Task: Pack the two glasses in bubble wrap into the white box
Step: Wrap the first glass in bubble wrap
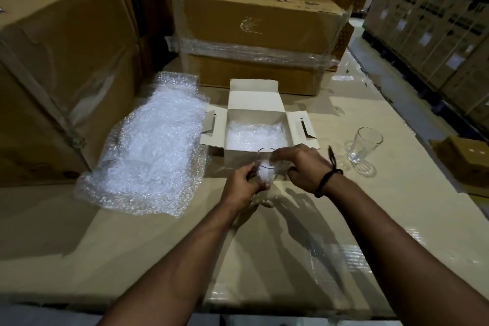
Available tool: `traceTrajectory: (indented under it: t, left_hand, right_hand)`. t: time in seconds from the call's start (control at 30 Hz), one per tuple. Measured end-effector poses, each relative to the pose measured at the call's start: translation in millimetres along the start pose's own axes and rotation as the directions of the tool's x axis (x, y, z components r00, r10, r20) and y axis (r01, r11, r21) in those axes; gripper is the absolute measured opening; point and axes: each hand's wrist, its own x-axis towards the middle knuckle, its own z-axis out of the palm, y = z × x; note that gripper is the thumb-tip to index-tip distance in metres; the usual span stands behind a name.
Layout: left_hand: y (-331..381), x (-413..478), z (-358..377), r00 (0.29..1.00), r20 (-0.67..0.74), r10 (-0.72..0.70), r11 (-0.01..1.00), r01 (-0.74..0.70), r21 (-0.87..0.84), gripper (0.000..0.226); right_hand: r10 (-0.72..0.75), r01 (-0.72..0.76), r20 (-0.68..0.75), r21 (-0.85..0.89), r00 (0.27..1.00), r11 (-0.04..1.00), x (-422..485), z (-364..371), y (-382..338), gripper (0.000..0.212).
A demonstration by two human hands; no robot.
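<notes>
Looked like the stuffing stage, first of two. Gripped a clear, smooth-walled glass just below frame centre with the left hand, pinched its rim with the right hand above a crinkled white wad inside. Had the second glass bare, upright, centre right. Probably needed next: wrapping in the knobbly bubble wrap sheet at centre left, then lowering into the padded white box.

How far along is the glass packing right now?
Done: the open white cardboard box has a bubble wrap pad in its bottom. In hand: the left hand and right hand hold one clear drinking glass with bubble wrap stuffed inside. Left: the second clear glass stands bare to the right; neither glass is in the box.
</notes>
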Motion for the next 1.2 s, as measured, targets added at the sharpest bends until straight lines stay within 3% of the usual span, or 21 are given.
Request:
traceTrajectory:
  t: [0.13,0.2,0.27,0.33,0.43,0.5,0.53,0.6,0.67,0.77,0.87,1.07,1.13,1.2]
  left_hand:
    - [3.6,-7.6,-10.6,0.999,-0.048,-0.014,0.998,0.016,0.055,0.061]
    - [4.8,-11.4,-18.1,0.999,-0.026,0.025,0.992,-0.021,0.123,0.065]
    - [5.1,-19.6,-33.0,0.999,-0.021,0.036,0.993,-0.033,0.117,0.061]
    - [3.9,-29.8,-53.9,0.992,-0.121,0.041,0.997,-0.032,0.071,0.046]
    - [5.4,-38.1,-96.0,0.879,-0.422,0.22,0.966,-0.137,0.219,0.029]
    - [6.4,-28.7,-130.0,0.753,-0.472,0.459,0.826,-0.167,0.539,0.026]
    - [7.5,-21.6,-146.2,0.728,-0.436,0.529,0.729,-0.127,0.673,0.028]
    - [11.3,-7.4,-171.0,0.792,-0.404,0.458,0.602,0.058,0.796,0.037]
    - [17.2,2.5,-187.5,0.856,-0.431,0.286,0.5,0.251,0.829,0.046]
    - [22.6,12.1,-203.2,0.892,-0.431,0.138,0.398,0.349,0.848,0.046]
    - [21.7,20.0,-212.4,0.891,-0.436,0.127,0.437,0.344,0.831,0.029]
    - [25.4,19.9,-218.3,0.803,-0.489,0.341,0.574,0.234,0.785,0.025]
    - [23.8,18.2,-220.1,0.822,-0.464,0.33,0.584,0.208,0.784,0.023]
    - [20.9,18.9,-224.2,0.884,-0.421,0.202,0.567,0.245,0.786,0.021]
  right_hand:
    - [0.051,-0.024,-0.21,0.132,0.976,0.991,-11.0,16.4,-5.7,0.044]
    - [0.077,-0.005,-0.391,0.181,0.917,0.983,-21.0,33.5,-8.5,0.036]
    - [0.025,0.069,-0.524,0.16,0.851,0.985,-30.4,49.7,-19.4,0.03]
    - [-0.053,0.159,-0.566,0.14,0.823,0.977,-33.3,63.0,-40.7,0.027]
    - [-0.107,0.228,-0.502,0.187,0.858,0.956,-25.3,86.5,-81.1,0.03]
    - [-0.094,0.196,-0.384,0.236,0.919,0.952,-7.7,105.4,-104.4,0.039]
    - [-0.046,0.122,-0.274,0.27,0.961,0.955,3.5,115.5,-112.7,0.046]
    - [0.072,-0.054,-0.056,0.263,0.996,0.963,23.4,131.9,-124.8,0.057]
    - [0.138,-0.136,0.005,0.181,0.99,0.974,38.0,144.9,-131.4,0.065]
    - [0.194,-0.197,0.04,0.094,0.98,0.976,46.2,153.3,-131.8,0.065]
    - [0.186,-0.187,0.019,0.069,0.982,0.98,45.3,154.8,-130.1,0.063]
    - [0.185,-0.184,-0.015,0.071,0.983,0.98,49.2,160.8,-127.3,0.066]
    - [0.186,-0.183,-0.039,0.063,0.982,0.981,49.5,162.9,-128.0,0.073]
    - [0.187,-0.183,-0.076,0.058,0.979,0.981,50.1,165.9,-128.2,0.079]
